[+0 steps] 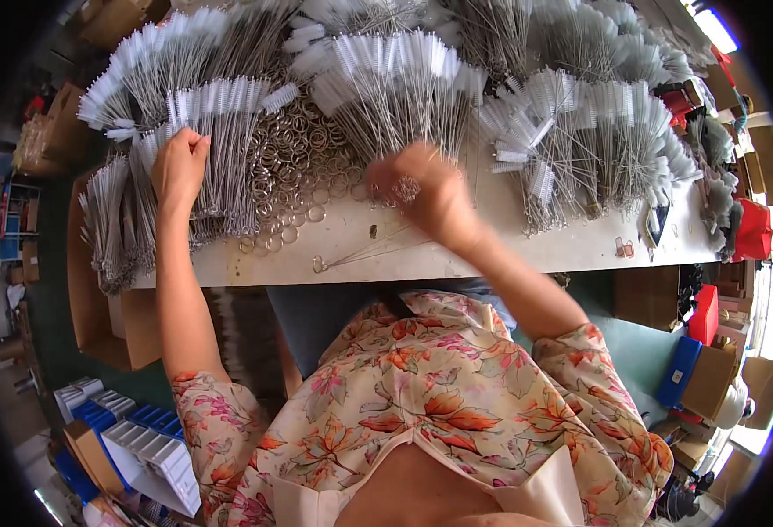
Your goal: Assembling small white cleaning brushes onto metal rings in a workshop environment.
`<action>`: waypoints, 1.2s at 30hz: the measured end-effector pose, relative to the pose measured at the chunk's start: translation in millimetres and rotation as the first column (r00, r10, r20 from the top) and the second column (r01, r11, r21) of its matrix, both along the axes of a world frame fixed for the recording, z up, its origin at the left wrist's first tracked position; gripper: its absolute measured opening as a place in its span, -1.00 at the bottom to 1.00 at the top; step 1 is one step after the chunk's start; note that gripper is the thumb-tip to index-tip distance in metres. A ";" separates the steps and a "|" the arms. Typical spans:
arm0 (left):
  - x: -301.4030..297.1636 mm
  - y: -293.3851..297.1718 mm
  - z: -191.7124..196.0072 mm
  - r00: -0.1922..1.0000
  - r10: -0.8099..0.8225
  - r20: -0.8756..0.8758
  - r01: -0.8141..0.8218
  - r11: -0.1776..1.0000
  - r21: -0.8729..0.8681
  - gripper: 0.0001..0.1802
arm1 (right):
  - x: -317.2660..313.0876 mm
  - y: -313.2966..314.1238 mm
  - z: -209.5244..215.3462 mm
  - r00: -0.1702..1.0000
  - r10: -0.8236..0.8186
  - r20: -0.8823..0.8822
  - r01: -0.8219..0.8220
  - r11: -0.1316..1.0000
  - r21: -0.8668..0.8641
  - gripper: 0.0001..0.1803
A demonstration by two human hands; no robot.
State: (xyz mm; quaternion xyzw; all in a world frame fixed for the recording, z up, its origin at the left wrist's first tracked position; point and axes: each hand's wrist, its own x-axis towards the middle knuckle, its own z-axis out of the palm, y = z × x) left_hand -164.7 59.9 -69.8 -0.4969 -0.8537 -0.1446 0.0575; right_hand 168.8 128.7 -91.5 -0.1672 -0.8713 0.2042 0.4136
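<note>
On the left of the table my left hand [182,167] is closed, thumb and forefinger pressed together beside the white bristle heads of a pile of wire brushes [219,105]. Whatever it pinches is hidden. Smeared by motion, my right hand [430,193] is over the lower wire ends of the middle pile of brushes [395,79]. Wire ends show against its knuckles, but its grip is unclear. Loose metal split rings [294,158] lie heaped between the two piles. Several thin wires [360,257] lie near the front edge, with a ring [319,263] at their tip.
More brushes [579,132] are heaped at the right of the white table [492,250]. Small reddish clips [623,249] lie near its front right edge. A cardboard box [110,307] stands at the left, blue and white bins [140,448] on the floor below, a red bag [752,230] at the far right.
</note>
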 end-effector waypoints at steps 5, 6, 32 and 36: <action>-16.9 -7.5 -7.3 0.967 -0.104 0.233 0.036 0.959 0.282 -0.69 | -7.4 81.7 30.9 0.881 -0.331 0.337 0.414 0.885 -0.213 -0.69; -0.4 -2.7 -2.5 0.912 -0.101 0.398 -0.048 0.937 0.347 -0.72 | -2.6 95.1 22.5 0.888 -0.300 0.349 0.388 0.895 -0.220 -0.67; -217.2 -104.5 -51.2 0.704 0.239 0.669 -0.318 0.948 -0.003 -0.77 | 184.3 79.3 58.5 0.713 -0.542 0.445 0.623 0.781 -0.047 -0.85; -204.5 -104.1 -37.1 0.665 0.283 0.691 -0.346 0.937 -0.050 -0.79 | 183.3 111.0 49.7 0.652 -0.681 0.334 0.667 0.724 0.175 -0.78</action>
